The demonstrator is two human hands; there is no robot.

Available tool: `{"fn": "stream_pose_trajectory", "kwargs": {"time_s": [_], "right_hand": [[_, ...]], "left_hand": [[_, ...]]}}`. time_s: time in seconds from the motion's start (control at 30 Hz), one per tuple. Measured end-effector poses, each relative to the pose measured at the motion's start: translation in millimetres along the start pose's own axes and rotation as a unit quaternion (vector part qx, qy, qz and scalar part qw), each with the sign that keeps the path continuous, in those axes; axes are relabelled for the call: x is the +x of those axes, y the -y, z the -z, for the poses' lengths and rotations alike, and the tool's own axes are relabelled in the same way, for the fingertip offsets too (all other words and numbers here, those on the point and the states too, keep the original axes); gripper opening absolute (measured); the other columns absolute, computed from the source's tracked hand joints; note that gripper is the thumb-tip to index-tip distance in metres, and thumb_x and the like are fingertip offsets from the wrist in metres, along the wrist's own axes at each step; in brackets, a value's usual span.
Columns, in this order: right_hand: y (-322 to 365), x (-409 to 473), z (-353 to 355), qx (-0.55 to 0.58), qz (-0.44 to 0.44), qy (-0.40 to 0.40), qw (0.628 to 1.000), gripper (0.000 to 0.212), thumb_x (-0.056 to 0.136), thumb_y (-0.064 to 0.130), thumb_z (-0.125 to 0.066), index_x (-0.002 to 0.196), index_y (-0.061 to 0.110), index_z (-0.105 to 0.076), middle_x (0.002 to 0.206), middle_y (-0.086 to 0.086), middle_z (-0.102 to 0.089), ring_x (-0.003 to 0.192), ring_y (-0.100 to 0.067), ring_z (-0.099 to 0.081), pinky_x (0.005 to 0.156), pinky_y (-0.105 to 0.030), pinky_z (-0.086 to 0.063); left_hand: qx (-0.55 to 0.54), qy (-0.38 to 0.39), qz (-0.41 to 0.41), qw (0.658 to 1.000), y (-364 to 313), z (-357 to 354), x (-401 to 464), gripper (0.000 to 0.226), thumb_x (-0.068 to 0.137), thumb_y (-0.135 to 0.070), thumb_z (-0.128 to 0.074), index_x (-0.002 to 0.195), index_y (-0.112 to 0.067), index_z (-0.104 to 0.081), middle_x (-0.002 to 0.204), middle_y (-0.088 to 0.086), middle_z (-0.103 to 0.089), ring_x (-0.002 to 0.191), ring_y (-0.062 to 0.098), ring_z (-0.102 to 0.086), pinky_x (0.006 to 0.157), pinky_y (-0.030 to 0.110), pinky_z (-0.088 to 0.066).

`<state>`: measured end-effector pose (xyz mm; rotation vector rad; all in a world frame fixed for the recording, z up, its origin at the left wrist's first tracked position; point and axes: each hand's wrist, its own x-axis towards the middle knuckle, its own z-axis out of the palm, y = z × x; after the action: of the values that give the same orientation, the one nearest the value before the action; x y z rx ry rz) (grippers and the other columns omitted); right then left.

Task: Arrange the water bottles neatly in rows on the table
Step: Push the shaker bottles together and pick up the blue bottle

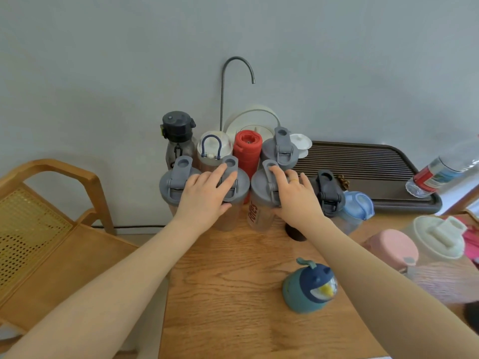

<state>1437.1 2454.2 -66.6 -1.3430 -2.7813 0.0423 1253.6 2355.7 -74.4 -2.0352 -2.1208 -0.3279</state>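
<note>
1. On a wooden table (pixel 233 294) pushed against a pale wall, water bottles stand clustered at the far left corner in two rows.
2. The back row holds a dark-capped clear bottle (pixel 177 137), a bottle with a blue loop handle (pixel 213 151), a red bottle (pixel 248 149) and a grey-lidded shaker (pixel 281 151).
3. The front row holds three grey-lidded shakers side by side: the left shaker (pixel 172 182), the middle shaker (pixel 233 177) and the right shaker (pixel 261 193).
4. The left hand (pixel 204 195) lies flat on the middle shaker's lid, fingers loosely spread over it.
5. The right hand (pixel 295 195), wearing a ring, grips the right shaker at its lid, fingers curled round the rim.
6. To the right, a black-lidded bottle (pixel 330 193) and a blue-lidded bottle (pixel 359 206) stand near the hand.
7. Nearer the viewer sit a teal bottle (pixel 305 288), a pink-lidded bottle (pixel 391 247) and a white-lidded jug (pixel 438 237), apart from the rows.
8. A dark slatted tray (pixel 363 164) lies along the wall, with a clear plastic bottle (pixel 440 174) tilted at its right end.
</note>
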Motion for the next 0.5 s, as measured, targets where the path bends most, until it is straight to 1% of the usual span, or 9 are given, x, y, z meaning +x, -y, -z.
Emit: {"fn": "stream_pose_trajectory", "kwargs": {"time_s": [0.03,0.1,0.17,0.23,0.3,0.37,0.4,0.43,0.5], "right_hand": [[-1,-1,2,-0.011,0.006,-0.007,1.0,0.099,0.075,0.036,-0.072,0.146,0.021,-0.005,0.143,-0.016,-0.033,0.126,-0.032,-0.045,0.116,-0.044,-0.004],[-8,-6,10,-0.026,0.013,-0.03,0.999,0.107,0.071,0.047,-0.072,0.147,0.022,-0.002,0.148,-0.012,-0.028,0.134,-0.029,-0.035,0.116,-0.048,0.001],[-27,-14,21,-0.032,0.002,-0.046,0.998,0.11,0.069,0.052,-0.072,0.148,0.022,-0.002,0.153,-0.011,-0.021,0.141,-0.028,-0.021,0.116,-0.047,-0.001],[-53,-22,27,-0.037,-0.023,-0.016,0.999,0.111,0.068,0.054,-0.072,0.148,0.022,-0.002,0.156,-0.012,-0.012,0.144,-0.03,-0.011,0.116,-0.045,-0.006],[-75,-28,27,-0.04,-0.034,0.048,0.997,0.112,0.068,0.052,-0.073,0.147,0.024,0.001,0.157,-0.012,-0.002,0.144,-0.033,-0.005,0.116,-0.045,-0.009],[-87,-31,26,-0.02,-0.021,0.092,0.995,0.11,0.068,0.043,-0.077,0.147,0.028,-0.001,0.157,-0.01,0.002,0.142,-0.037,-0.013,0.113,-0.047,-0.021],[-89,-31,27,-0.006,-0.013,0.099,0.995,0.108,0.068,0.039,-0.078,0.147,0.03,-0.005,0.156,-0.01,0.002,0.138,-0.038,-0.021,0.109,-0.048,-0.029],[-91,-30,27,0.008,-0.006,0.099,0.995,0.104,0.067,0.035,-0.079,0.145,0.03,-0.009,0.155,-0.011,0.0,0.134,-0.04,-0.028,0.104,-0.048,-0.036],[-88,-28,28,0.025,0.012,0.086,0.996,0.092,0.067,0.032,-0.078,0.14,0.03,-0.021,0.151,-0.012,-0.005,0.124,-0.041,-0.037,0.096,-0.047,-0.044]], "left_hand": [[0.004,-0.001,0.005,1.0,-2,1,-1,0.078,0.055,-0.03,-0.086,0.124,-0.01,-0.054,0.126,0.017,-0.057,0.101,0.034,-0.061,0.083,0.046,-0.049],[0.01,-0.012,0.003,1.0,-9,3,-1,0.079,0.055,-0.033,-0.085,0.123,-0.008,-0.054,0.126,0.018,-0.056,0.109,0.036,-0.057,0.086,0.047,-0.048],[-0.001,-0.021,-0.023,1.0,-22,3,1,0.075,0.057,-0.032,-0.084,0.122,-0.006,-0.055,0.128,0.019,-0.055,0.114,0.036,-0.055,0.09,0.048,-0.046],[-0.01,-0.022,-0.057,0.998,-37,-2,5,0.072,0.058,-0.03,-0.084,0.121,-0.006,-0.056,0.128,0.019,-0.055,0.115,0.036,-0.055,0.092,0.049,-0.045],[-0.012,-0.012,-0.073,0.997,-56,-4,15,0.073,0.062,-0.031,-0.082,0.125,-0.008,-0.053,0.132,0.019,-0.052,0.118,0.036,-0.052,0.097,0.048,-0.042],[-0.02,0.006,-0.059,0.998,-74,-6,25,0.075,0.075,-0.035,-0.072,0.137,-0.012,-0.039,0.145,0.019,-0.035,0.13,0.035,-0.038,0.108,0.044,-0.029],[-0.024,0.019,-0.041,0.999,-81,-8,30,0.074,0.08,-0.037,-0.065,0.142,-0.015,-0.03,0.15,0.018,-0.025,0.135,0.034,-0.029,0.111,0.043,-0.022],[-0.028,0.029,-0.024,0.999,-87,-9,35,0.073,0.084,-0.037,-0.061,0.144,-0.016,-0.025,0.152,0.017,-0.019,0.137,0.033,-0.024,0.112,0.042,-0.02],[-0.025,0.039,-0.004,0.999,-93,-10,40,0.068,0.086,-0.035,-0.059,0.142,-0.017,-0.026,0.151,0.016,-0.019,0.134,0.033,-0.026,0.106,0.042,-0.029]]}}
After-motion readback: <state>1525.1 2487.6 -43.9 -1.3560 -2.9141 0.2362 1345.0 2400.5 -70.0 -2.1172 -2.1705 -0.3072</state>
